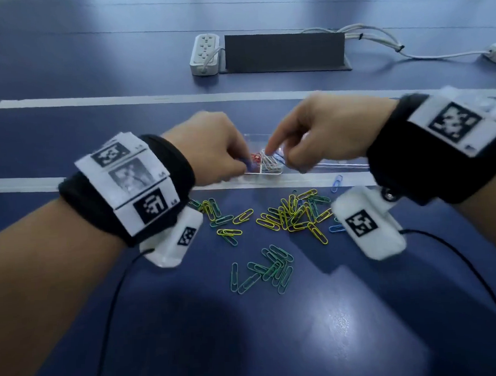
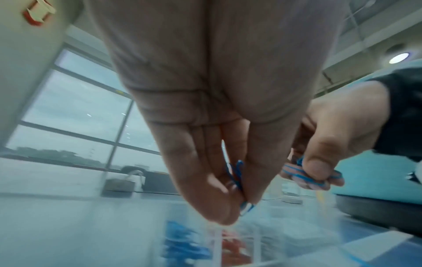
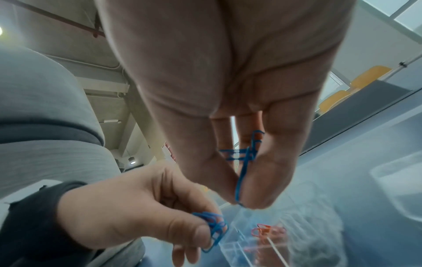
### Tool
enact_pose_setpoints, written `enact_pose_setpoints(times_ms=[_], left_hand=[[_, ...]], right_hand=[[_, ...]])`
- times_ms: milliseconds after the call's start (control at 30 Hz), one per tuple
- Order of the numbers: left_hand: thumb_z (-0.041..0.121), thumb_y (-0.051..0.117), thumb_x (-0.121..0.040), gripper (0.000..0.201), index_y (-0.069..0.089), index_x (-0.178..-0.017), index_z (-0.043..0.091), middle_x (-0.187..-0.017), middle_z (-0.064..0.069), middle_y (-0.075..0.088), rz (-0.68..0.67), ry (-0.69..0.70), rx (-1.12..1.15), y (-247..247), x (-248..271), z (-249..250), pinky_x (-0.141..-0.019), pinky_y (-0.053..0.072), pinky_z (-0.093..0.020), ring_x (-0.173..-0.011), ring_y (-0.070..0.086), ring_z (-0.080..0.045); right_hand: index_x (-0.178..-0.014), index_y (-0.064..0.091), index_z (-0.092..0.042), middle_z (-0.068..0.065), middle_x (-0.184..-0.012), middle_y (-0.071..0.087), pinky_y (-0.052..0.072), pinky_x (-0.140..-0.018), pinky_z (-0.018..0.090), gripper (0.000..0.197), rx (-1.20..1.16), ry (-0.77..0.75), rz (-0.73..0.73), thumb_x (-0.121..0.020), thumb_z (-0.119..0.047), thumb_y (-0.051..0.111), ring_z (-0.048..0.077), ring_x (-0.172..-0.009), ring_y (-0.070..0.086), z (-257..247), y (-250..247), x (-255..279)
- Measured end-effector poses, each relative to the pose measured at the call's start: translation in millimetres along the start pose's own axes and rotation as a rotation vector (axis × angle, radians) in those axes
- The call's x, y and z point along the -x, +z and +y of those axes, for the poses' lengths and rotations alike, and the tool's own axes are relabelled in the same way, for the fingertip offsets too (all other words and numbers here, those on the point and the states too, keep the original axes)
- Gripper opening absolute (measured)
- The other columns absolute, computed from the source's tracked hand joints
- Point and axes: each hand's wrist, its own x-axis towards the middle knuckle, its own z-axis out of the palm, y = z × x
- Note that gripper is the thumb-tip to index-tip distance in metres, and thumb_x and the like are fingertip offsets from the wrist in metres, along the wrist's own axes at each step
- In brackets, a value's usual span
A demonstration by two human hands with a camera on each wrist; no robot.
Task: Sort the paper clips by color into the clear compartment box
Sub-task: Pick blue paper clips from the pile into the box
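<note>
Both hands hover over the clear compartment box (image 1: pixel 337 167) on the blue table. My left hand (image 1: pixel 234 163) pinches a bunch of blue paper clips (image 2: pixel 237 173) between thumb and fingers, above the box's left end. My right hand (image 1: pixel 279 158) pinches more blue clips (image 3: pixel 245 162), just right of the left hand. Red clips (image 1: pixel 255 156) and white clips (image 1: pixel 268 164) lie in neighbouring compartments. On the table near me lie loose yellow clips (image 1: pixel 285 217), a green pile (image 1: pixel 270 268) and a stray blue clip (image 1: pixel 336 183).
A white power strip (image 1: pixel 205 54) and a dark grey box (image 1: pixel 285 52) with white cables (image 1: pixel 376 37) sit at the far side. Black wires (image 1: pixel 110 307) trail from both wrist cameras across the near table. White tape lines cross the surface.
</note>
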Motion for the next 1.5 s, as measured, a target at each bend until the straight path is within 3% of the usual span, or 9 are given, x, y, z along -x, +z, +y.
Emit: enact_pose_setpoints(times_ms=[167,300,433,567,700,933,1133,1333,1500], left_hand=[[0.014,0.060,-0.082,0.021,0.076,-0.095,0.018,-0.055,0.012,0.051,0.142,-0.190,0.063,-3,-16,-22,-0.072,0.045,-0.022,-0.055,0.048,-0.007],[0.012,0.060,-0.084,0.021,0.076,-0.096,0.016,-0.073,0.000,0.063,0.162,-0.173,0.068,3,-21,-23,-0.081,0.049,-0.024,-0.056,0.047,-0.008],[0.013,0.060,-0.084,0.021,0.076,-0.098,0.016,-0.088,-0.006,0.069,0.173,-0.187,0.088,5,-21,-23,-0.085,0.052,-0.028,-0.069,0.052,-0.015],[0.016,0.065,-0.082,0.022,0.075,-0.102,0.016,-0.101,-0.004,0.073,0.159,-0.197,0.092,4,-19,-25,-0.086,0.051,-0.026,-0.071,0.053,-0.015],[0.020,0.069,-0.081,0.025,0.073,-0.105,0.015,-0.100,-0.002,0.072,0.142,-0.202,0.107,3,-17,-26,-0.078,0.047,-0.022,-0.064,0.053,-0.011],[0.020,0.070,-0.080,0.030,0.070,-0.109,0.017,-0.100,-0.003,0.072,0.138,-0.197,0.185,4,-13,-29,-0.078,0.050,-0.025,-0.058,0.051,0.000],[0.020,0.074,-0.077,0.035,0.067,-0.110,0.015,-0.099,-0.003,0.070,0.135,-0.229,0.221,7,-9,-34,-0.080,0.053,-0.029,-0.062,0.055,-0.009],[0.029,0.072,-0.079,0.047,0.057,-0.123,0.019,-0.101,0.000,0.066,0.123,-0.232,0.158,9,-11,-36,-0.075,0.043,-0.025,-0.064,0.054,-0.010],[0.033,0.062,-0.085,0.044,0.054,-0.127,0.023,-0.098,0.001,0.058,0.142,-0.187,0.058,14,-11,-36,-0.077,0.035,-0.023,-0.083,0.048,-0.015]], right_hand=[[-0.085,0.072,-0.024,0.004,-0.080,0.070,0.057,-0.074,0.024,0.023,-0.046,0.006,0.078,-0.075,-0.006,0.060,0.011,-0.061,0.065,-33,1,-53],[-0.083,0.074,-0.007,0.008,-0.066,0.071,0.057,-0.068,0.029,0.024,0.050,0.019,0.102,-0.064,-0.009,0.059,0.016,-0.055,0.061,-46,4,-79],[-0.085,0.072,-0.023,0.004,-0.076,0.076,0.059,-0.073,0.051,0.042,0.266,0.055,0.107,-0.046,-0.027,0.057,0.020,-0.059,0.067,-44,10,-106],[-0.088,0.075,-0.022,0.002,-0.081,0.077,0.060,-0.080,0.042,0.033,0.256,0.094,0.082,-0.058,-0.030,0.065,0.023,-0.085,0.073,-55,13,-101],[-0.100,0.072,-0.008,0.010,-0.093,0.075,0.059,-0.083,0.039,0.028,0.052,0.130,0.088,-0.079,-0.027,0.065,0.023,-0.086,0.074,-57,12,-102],[-0.102,0.069,-0.007,0.010,-0.090,0.075,0.059,-0.083,0.038,0.028,-0.026,0.127,0.125,-0.086,-0.025,0.055,0.022,-0.083,0.074,-56,10,-103],[-0.113,0.062,-0.007,0.009,-0.101,0.069,0.058,-0.074,0.030,0.030,-0.160,0.051,0.131,-0.085,-0.016,0.055,0.020,-0.077,0.068,-47,11,-107],[-0.118,0.061,-0.010,0.005,-0.092,0.065,0.057,-0.071,0.030,0.033,-0.194,0.013,0.139,-0.087,-0.013,0.051,0.019,-0.073,0.065,-42,11,-99],[-0.097,0.065,-0.020,0.003,-0.083,0.067,0.059,-0.074,0.032,0.026,-0.112,0.001,0.159,-0.088,-0.009,0.043,0.020,-0.073,0.065,-30,9,-74]])
